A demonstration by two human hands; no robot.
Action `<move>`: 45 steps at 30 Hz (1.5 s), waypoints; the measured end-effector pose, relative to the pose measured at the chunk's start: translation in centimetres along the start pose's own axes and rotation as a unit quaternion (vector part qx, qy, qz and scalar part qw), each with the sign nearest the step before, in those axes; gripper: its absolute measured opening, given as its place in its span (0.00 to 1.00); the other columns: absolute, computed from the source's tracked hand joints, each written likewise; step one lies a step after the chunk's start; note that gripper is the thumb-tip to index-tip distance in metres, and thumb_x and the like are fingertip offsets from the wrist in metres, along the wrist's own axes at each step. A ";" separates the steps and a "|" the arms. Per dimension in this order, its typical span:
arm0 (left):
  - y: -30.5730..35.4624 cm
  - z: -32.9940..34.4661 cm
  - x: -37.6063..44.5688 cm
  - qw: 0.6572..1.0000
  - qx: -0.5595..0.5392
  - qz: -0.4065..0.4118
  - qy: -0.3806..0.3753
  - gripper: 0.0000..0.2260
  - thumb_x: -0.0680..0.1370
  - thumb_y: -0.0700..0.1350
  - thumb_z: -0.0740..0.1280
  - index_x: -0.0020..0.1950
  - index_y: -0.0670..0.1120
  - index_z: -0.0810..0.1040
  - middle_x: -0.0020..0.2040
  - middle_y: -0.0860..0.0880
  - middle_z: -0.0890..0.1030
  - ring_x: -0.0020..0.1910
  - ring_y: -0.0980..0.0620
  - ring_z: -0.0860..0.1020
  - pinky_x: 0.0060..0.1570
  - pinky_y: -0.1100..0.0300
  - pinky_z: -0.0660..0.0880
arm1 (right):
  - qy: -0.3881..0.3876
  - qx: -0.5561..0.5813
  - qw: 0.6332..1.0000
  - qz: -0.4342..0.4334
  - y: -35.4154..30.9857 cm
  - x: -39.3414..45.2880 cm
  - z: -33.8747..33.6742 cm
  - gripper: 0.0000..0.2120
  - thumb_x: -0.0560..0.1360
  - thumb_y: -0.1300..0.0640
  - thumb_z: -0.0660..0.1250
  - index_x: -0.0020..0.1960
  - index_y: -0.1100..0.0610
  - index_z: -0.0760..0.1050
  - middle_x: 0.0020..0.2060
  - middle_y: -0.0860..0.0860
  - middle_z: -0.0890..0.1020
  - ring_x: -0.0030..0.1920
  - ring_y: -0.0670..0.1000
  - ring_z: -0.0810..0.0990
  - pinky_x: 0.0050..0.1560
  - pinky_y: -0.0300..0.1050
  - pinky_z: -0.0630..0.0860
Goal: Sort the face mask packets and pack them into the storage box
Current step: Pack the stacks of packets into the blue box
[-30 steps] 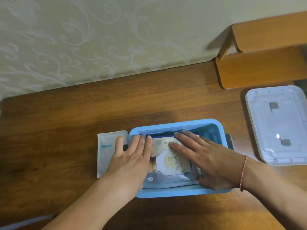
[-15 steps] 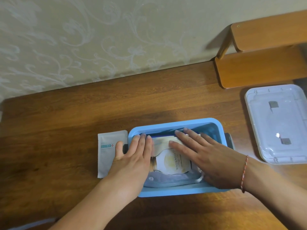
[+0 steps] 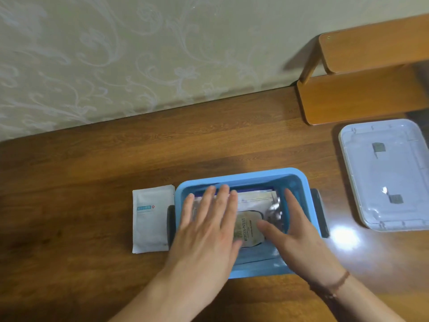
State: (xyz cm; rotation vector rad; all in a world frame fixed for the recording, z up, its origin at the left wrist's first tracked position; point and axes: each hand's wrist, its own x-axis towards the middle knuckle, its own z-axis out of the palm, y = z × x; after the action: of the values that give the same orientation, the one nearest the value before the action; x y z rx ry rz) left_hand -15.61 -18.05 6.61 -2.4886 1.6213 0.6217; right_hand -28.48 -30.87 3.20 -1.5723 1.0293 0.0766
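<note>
1. A dark brown wooden table (image 3: 116,163) stands against a pale wall with a swirl pattern (image 3: 116,54). At the far right, a lighter orange-brown wooden shelf unit (image 3: 362,96) rests on the tabletop.
2. A translucent white plastic lid (image 3: 390,173) lies flat on the table, well to the right of the box, inner side up, with two small grey squares on it.
3. The light blue rectangular plastic storage box (image 3: 243,176) sits in the middle of the table, with a dark handle showing at each short end.
4. A small stack of white face mask packets with a blue label (image 3: 151,219) lies flat on the table, just beside the box's left end.
5. Inside the box lies a silvery face mask packet printed "BIRD'S-NEST" (image 3: 249,228), on top of other packets whose edges show at the far side.
6. The left hand (image 3: 206,231) lies palm down over the left part of that packet, fingers straight and spread, gripping nothing.
7. The right hand (image 3: 294,238) lies over the box's right part, fingers extended along the inner right wall, thumb lying over the packet; it grips nothing.
8. A thin reddish cord bracelet (image 3: 334,284) circles the right wrist.
</note>
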 end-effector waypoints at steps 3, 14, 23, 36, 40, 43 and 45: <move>0.2 1.7 1.2 1.000 -0.011 0.015 0.006 0.30 0.80 0.57 0.57 0.78 0.45 0.60 0.76 0.45 0.66 0.74 0.43 0.67 0.70 0.42 0.60 | -0.002 0.091 0.994 0.060 1.0 1.9 0.8 0.13 0.75 0.54 0.69 0.59 0.46 0.73 0.50 0.47 0.84 0.47 0.40 0.82 0.46 0.34 0.78; -1.1 3.3 3.2 0.997 -0.013 -0.033 -0.073 0.41 0.73 0.73 0.37 0.79 0.50 0.44 0.78 0.50 0.57 0.77 0.48 0.56 0.77 0.45 0.52 | -0.023 0.160 0.976 0.148 2.3 4.6 1.5 0.30 0.65 0.31 0.65 0.63 0.44 0.74 0.54 0.46 0.84 0.55 0.50 0.83 0.62 0.56 0.75; -1.4 3.1 3.5 0.996 -0.030 -0.037 -0.073 0.42 0.72 0.74 0.44 0.79 0.52 0.46 0.76 0.52 0.60 0.74 0.50 0.59 0.76 0.49 0.54 | -0.029 0.119 0.988 0.099 1.1 3.1 1.3 0.25 0.70 0.34 0.63 0.62 0.46 0.74 0.53 0.44 0.84 0.55 0.46 0.82 0.61 0.54 0.77; -2.6 3.2 0.8 0.999 0.012 0.010 0.035 0.31 0.79 0.59 0.57 0.77 0.42 0.63 0.71 0.44 0.72 0.70 0.43 0.71 0.70 0.40 0.66 | 0.039 -0.207 0.960 -0.183 1.2 -1.0 -0.6 0.37 0.72 0.53 0.73 0.76 0.48 0.60 0.76 0.41 0.59 0.73 0.31 0.52 0.68 0.22 0.49; -2.8 4.0 -0.4 0.997 0.045 -0.006 0.059 0.28 0.80 0.55 0.53 0.77 0.42 0.63 0.76 0.43 0.65 0.75 0.40 0.63 0.72 0.36 0.56 | -0.017 -0.336 0.889 -0.310 2.0 -0.3 -0.7 0.33 0.69 0.52 0.76 0.70 0.50 0.68 0.75 0.50 0.65 0.77 0.51 0.59 0.72 0.50 0.65; -3.0 4.3 -1.2 0.997 0.057 -0.021 0.045 0.28 0.79 0.53 0.51 0.77 0.43 0.63 0.78 0.44 0.63 0.76 0.40 0.60 0.70 0.32 0.51 | -0.043 -0.422 0.833 -0.356 1.8 0.5 -0.3 0.34 0.66 0.48 0.77 0.69 0.51 0.70 0.73 0.53 0.68 0.75 0.58 0.62 0.70 0.59 0.67; -3.4 4.4 -1.6 0.997 0.066 -0.025 0.026 0.29 0.79 0.53 0.51 0.78 0.43 0.62 0.78 0.45 0.63 0.77 0.39 0.58 0.70 0.29 0.47 | -0.054 -0.454 0.810 -0.368 1.9 1.1 0.0 0.37 0.65 0.45 0.77 0.70 0.51 0.69 0.74 0.54 0.67 0.76 0.59 0.61 0.71 0.59 0.62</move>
State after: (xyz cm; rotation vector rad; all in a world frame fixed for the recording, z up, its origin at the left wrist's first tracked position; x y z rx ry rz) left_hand -14.36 -13.91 2.81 -2.4600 1.5584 0.4312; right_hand -29.04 -31.35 1.12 -2.7153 0.1748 0.1316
